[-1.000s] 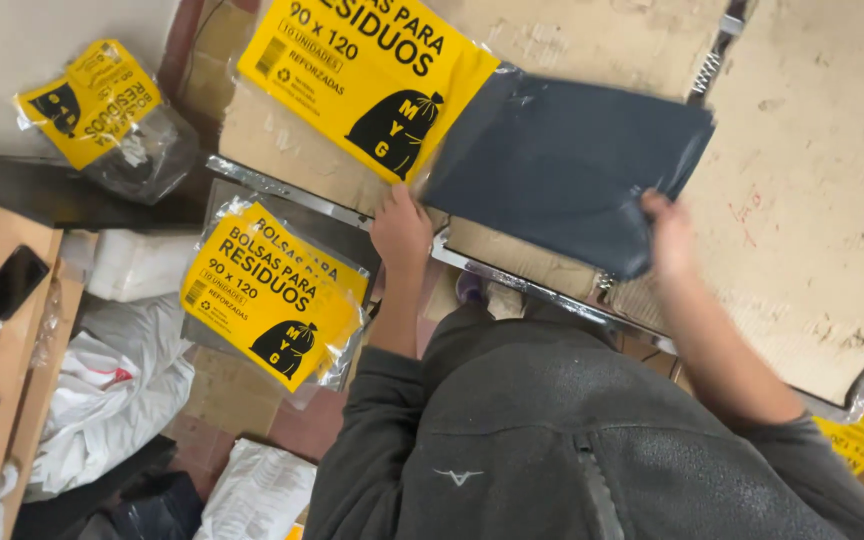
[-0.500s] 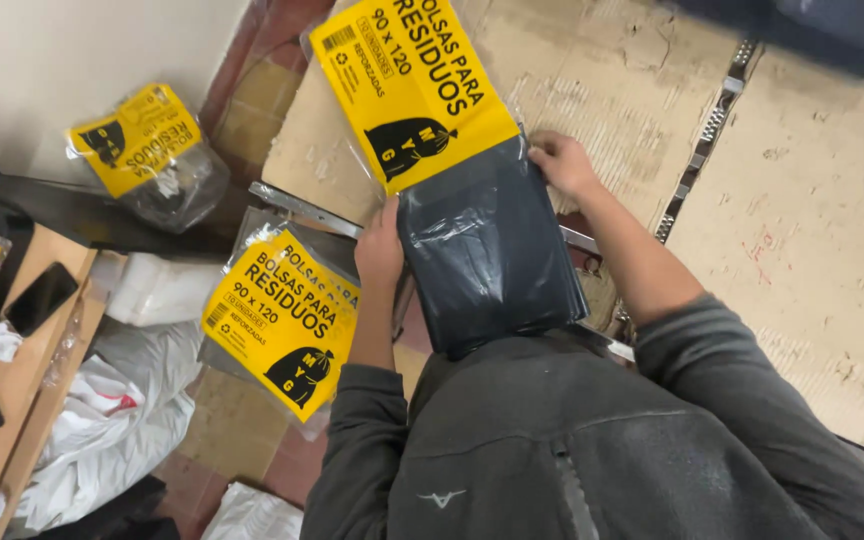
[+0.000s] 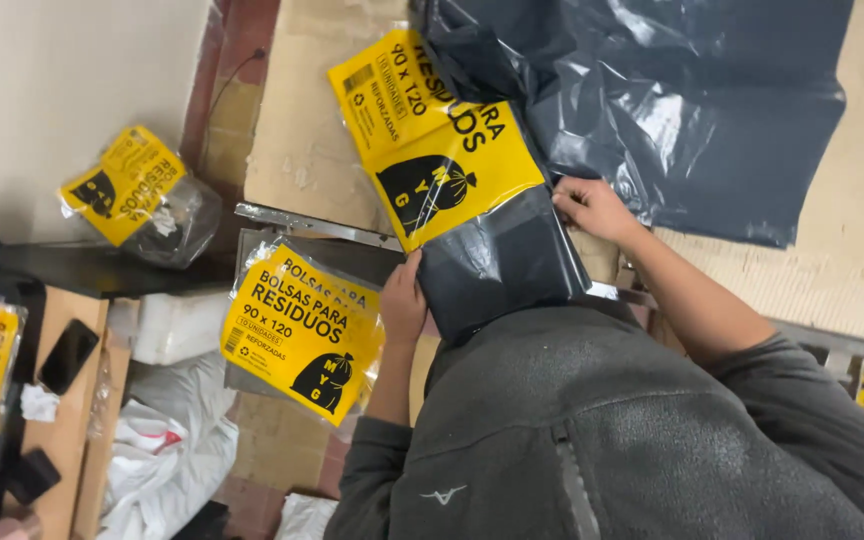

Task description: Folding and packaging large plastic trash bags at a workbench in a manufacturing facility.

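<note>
Down near the person's grey jumper, the left hand [image 3: 404,300] grips the lower left edge of a clear packet [image 3: 472,215] of dark folded bags with a yellow label, fingers curled round it. Across it, the right hand [image 3: 592,208] pinches the packet's right edge. It lies on a cardboard-covered table [image 3: 297,150]. Beyond, a loose dark plastic bag [image 3: 692,100] sprawls. Leftward, another yellow packet [image 3: 297,330] rests by a pale wall [image 3: 52,90].
</note>
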